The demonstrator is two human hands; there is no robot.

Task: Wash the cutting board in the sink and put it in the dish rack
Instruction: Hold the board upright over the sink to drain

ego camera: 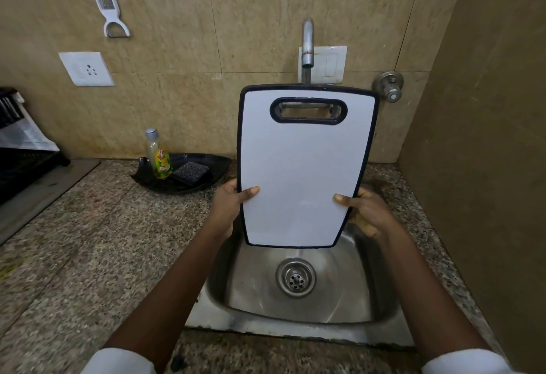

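Observation:
A white cutting board (pixel 304 167) with a dark rim and a handle slot at its top is held upright above the steel sink (pixel 257 294). My left hand (pixel 229 205) grips its lower left edge, thumb on the front face. My right hand (pixel 365 211) grips the lower right edge the same way. The tap (pixel 307 46) stands just behind the board's top; no water is visible. A black dish rack (pixel 20 164) sits at the far left edge of the counter.
A black tray (pixel 215 167) left of the sink holds a dish soap bottle (pixel 161 158) and a dark sponge (pixel 190 171). A tap valve (pixel 388 87) is on the wall at right. A side wall (pixel 487 167) closes in the right. The granite counter (pixel 88 240) spreads to the left.

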